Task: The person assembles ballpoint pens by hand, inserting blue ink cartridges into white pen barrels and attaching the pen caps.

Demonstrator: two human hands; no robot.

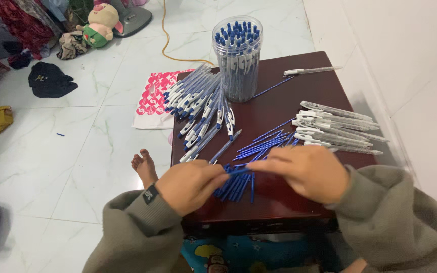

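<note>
My left hand (190, 184) and my right hand (307, 172) meet over the near edge of a small dark red table (299, 91). Between them they hold a thin blue pen refill (238, 171), each pinching one end. Under the hands lies a loose pile of blue refills (259, 149). A fan of assembled blue-and-white pens (198, 103) covers the table's left side. Clear empty pen barrels (337, 126) are stacked at the right. A clear round jar full of pens (237, 55) stands at the back.
One lone pen barrel (312, 70) lies at the table's far right. A pink-patterned bag (153, 98) sits on the white tile floor beside the table, a bare foot (144, 167) below it. Clothes, a plush toy (99, 23) and a yellow cable (165, 35) lie farther back. A white wall runs along the right.
</note>
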